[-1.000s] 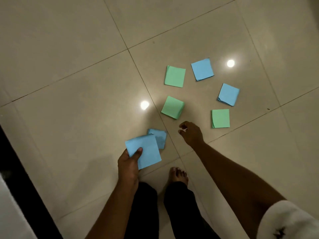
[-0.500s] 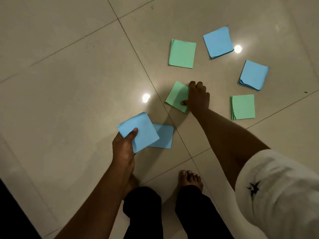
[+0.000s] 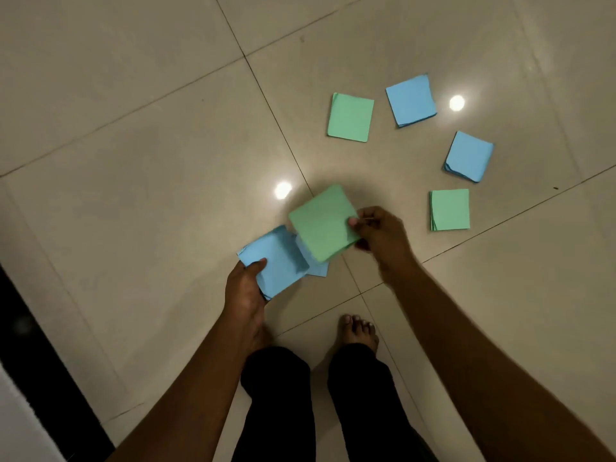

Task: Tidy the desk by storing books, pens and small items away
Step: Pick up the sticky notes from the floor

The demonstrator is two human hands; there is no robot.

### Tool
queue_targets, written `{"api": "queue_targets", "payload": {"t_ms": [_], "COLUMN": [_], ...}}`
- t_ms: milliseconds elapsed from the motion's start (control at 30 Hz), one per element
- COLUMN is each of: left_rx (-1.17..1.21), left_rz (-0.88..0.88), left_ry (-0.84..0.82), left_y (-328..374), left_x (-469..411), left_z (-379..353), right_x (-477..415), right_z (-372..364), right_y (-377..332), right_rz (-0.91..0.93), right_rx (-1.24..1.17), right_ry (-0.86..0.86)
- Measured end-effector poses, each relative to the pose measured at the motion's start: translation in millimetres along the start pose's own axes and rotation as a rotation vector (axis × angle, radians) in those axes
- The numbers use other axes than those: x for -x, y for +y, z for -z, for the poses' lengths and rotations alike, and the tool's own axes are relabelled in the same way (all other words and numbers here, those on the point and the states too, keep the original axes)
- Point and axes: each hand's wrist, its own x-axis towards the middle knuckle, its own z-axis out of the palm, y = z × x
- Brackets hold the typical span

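Left hand: the left hand (image 3: pixel 246 288) grips a blue note pad (image 3: pixel 276 261) at its near corner, thumb on top and fingers curled beneath. The pad is held tilted above the floor.
Right hand: the right hand (image 3: pixel 380 235) pinches a green note pad (image 3: pixel 323 221) by its right edge, between thumb and curled fingers. The pad is lifted, and in this view it overlaps the far corner of the blue one.
Hidden pad: a second blue pad (image 3: pixel 316 266) lies on the floor under the two held pads, and only a corner of it shows.
Pads on the floor: a far green pad (image 3: pixel 350 117), a far blue pad (image 3: pixel 411 101), a right blue pad (image 3: pixel 469 156) and a right green pad (image 3: pixel 450 210) lie in an arc beyond the hands. None touches another.
Floor: the tiled floor (image 3: pixel 133 161) is glossy beige with thin grout lines, and it carries two bright light reflections (image 3: pixel 283 190).
Person: the person stands over the pads in black trousers (image 3: pixel 276 395), with a bare foot (image 3: pixel 358 331) on the tiles.
Lower left: a dark strip (image 3: pixel 40 345) runs along the edge of the tiles.
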Motion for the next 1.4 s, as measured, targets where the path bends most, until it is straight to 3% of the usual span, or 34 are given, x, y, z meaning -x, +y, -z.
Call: {"api": "queue_targets", "payload": {"t_ms": [167,333,467,533,667,833,1067,1267,1400], "left_rx": [0.077,-0.104,-0.083,-0.083,-0.099,-0.124,-0.170,-0.230,-0.253], "left_rz": [0.077,-0.117,-0.124,-0.134,-0.136,-0.111,-0.104,-0.120,-0.156], "left_ry": [-0.030,0.095,0.160,0.155,0.140,0.101,0.055,0.048,0.044], "left_y": [-2.4,-17.0,-25.7,-30.6,-42.9,-56.1,-58.0,-59.0,-53.9], "left_x": [20.3,18.8,10.1,-1.3,-25.3,-47.4,-55.7,-35.0,-15.9], "left_z": [-3.5,7.2,27.0,36.9,49.6,62.8,67.2,51.3,43.4], "right_x": [57.2,63.4,39.8,16.2,-32.4,-62.4,-64.7,-36.3,-6.9], "right_z": [-35.4,-62.2,-55.0,-48.4,-47.3,-72.5,-62.6,-20.3,-18.0], "right_y": [28.3,51.9,76.7,92.6,114.9,128.4,136.3,138.3,145.4], "right_rz": [-0.022,0.074,0.145,0.152,0.286,0.343,0.209,0.023,0.144], "right_rx": [0.125,0.370,0.499,0.679,1.209,1.417,1.292,0.847,1.052], "right_ry": [0.030,-0.025,0.040,0.097,0.039,0.026,0.113,0.011,-0.045]}}
